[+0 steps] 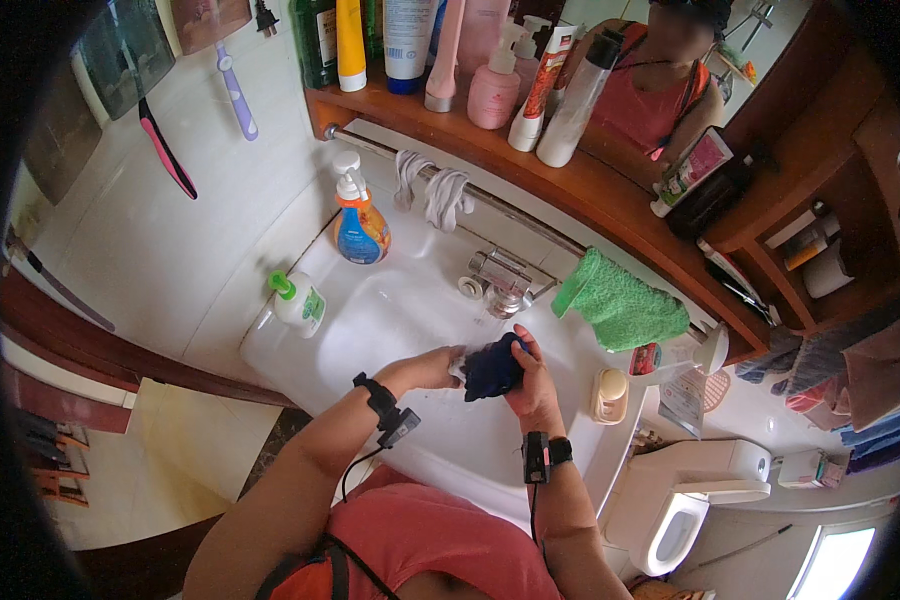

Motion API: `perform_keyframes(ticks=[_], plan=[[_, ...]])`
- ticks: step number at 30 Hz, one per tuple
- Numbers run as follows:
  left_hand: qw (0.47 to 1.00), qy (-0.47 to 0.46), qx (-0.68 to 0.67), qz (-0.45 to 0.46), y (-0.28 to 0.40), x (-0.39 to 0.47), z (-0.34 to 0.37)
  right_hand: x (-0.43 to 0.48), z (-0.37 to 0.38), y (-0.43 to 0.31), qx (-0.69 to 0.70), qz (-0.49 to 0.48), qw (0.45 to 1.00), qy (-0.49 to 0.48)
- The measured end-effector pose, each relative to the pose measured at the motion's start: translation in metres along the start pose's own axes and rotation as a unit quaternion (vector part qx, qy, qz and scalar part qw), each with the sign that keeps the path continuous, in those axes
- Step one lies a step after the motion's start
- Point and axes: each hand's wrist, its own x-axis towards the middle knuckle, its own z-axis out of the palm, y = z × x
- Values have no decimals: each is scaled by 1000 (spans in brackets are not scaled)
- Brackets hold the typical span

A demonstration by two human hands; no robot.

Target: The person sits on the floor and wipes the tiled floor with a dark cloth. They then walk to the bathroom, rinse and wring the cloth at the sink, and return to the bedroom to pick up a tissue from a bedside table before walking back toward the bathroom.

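Over the white washbasin [390, 315], a dark navy cloth [493, 369] is bunched between my two hands. My right hand [536, 381] grips its right side, with the thumb and fingers around the edge. My left hand [441, 366] holds the left side, and its fingers are partly hidden by the cloth. A whitish patch, foam or pale fabric, shows beside the left fingers. Just above the cloth is the chrome faucet [504, 281], with what looks like water coming down from it. Black straps with small wired devices are around both wrists.
On the basin's left stand a white pump bottle [300, 304] and an orange-blue pump bottle [362, 229]. A soap box [610, 396] sits on the right rim. A green towel [622, 304] and grey cloths [446, 196] hang on the rail. Several toiletries line the wooden shelf [480, 139]. A toilet [679, 502] is at right.
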Motion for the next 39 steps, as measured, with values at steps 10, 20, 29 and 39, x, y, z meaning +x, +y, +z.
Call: perform_keyframes(ticks=[10, 20, 29, 39], plan=[[992, 86, -89, -27, 23, -17, -58, 2, -43, 0, -245, 19, 964, 102], [908, 105, -386, -121, 73, -5, -35, 11, -23, 48, -303, 8, 953, -14], [937, 153, -250, -189, 71, -22, -46, 14, -31, 29, -354, -54, 915, 188], [991, 126, 6, -37, 73, -26, -31, -3, 10, 45, -249, 23, 968, 8]])
